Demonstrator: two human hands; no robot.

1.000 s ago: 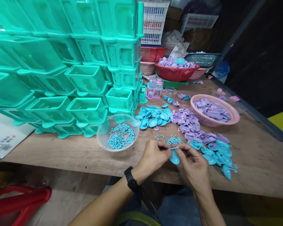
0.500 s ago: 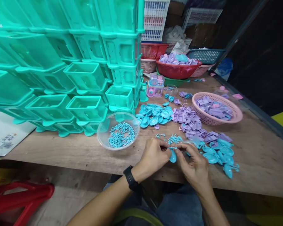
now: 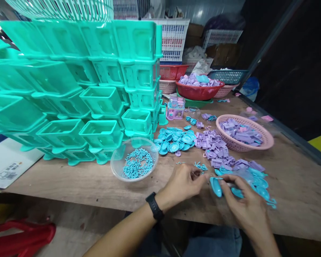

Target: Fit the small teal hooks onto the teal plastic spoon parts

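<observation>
My right hand [image 3: 246, 200] pinches a small blue oval plastic dish [image 3: 216, 187] between thumb and fingers, tilted above the front of the table. Just left of it is my left hand [image 3: 184, 182], with a dark wristband on the wrist. Its thumb and fingers are drawn together; whatever is between them is too small to make out. Beyond its fingertips lies a little pile of blue hook-shaped pieces [image 3: 200, 166]. More blue dishes with hooks [image 3: 260, 184] rest beside and behind my right hand.
A clear bowl [image 3: 115, 167] holds many blue hooks. Behind are heaps of blue dishes [image 3: 174, 146] and purple parts [image 3: 212, 144], plus a pink basket [image 3: 266, 141]. Stacked green bins [image 3: 101, 134] stand at left. A red basket [image 3: 200, 92] sits at the back.
My hands have come apart. The right hand has moved right with the blue dish, while the left has let go of it. The camera view has tilted up slightly.
</observation>
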